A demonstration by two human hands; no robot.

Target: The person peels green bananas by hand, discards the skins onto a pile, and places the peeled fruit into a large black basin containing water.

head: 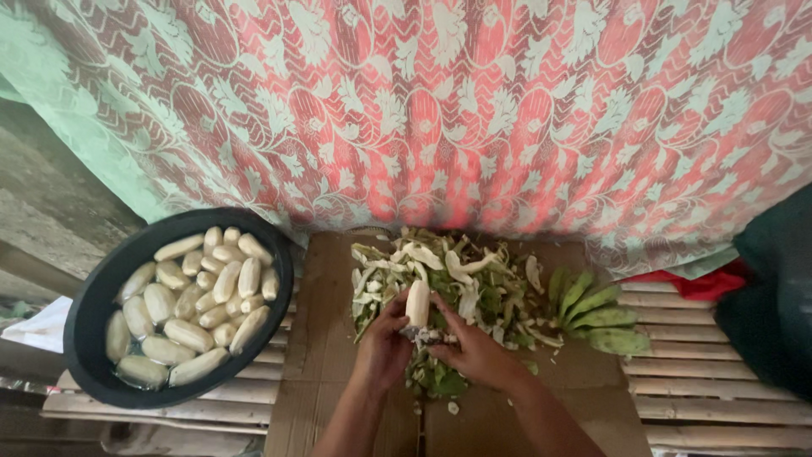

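While both hands steady it upright over the peel heap (457,283), peeled banana (417,303) sits centre bench (338,355) | left hand (382,345) fingers gripping its base | right hand (478,354) fingers closed beside, contents unclear | black basin (93,338) of peeled bananas left | green bananas (602,315) right.

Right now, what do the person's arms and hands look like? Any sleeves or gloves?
No sleeves show: both forearms are bare. The left hand and right hand wear no gloves. I can see no rings, watch or bracelets.

Two bare forearms and hands (431,343), no sleeves or jewellery
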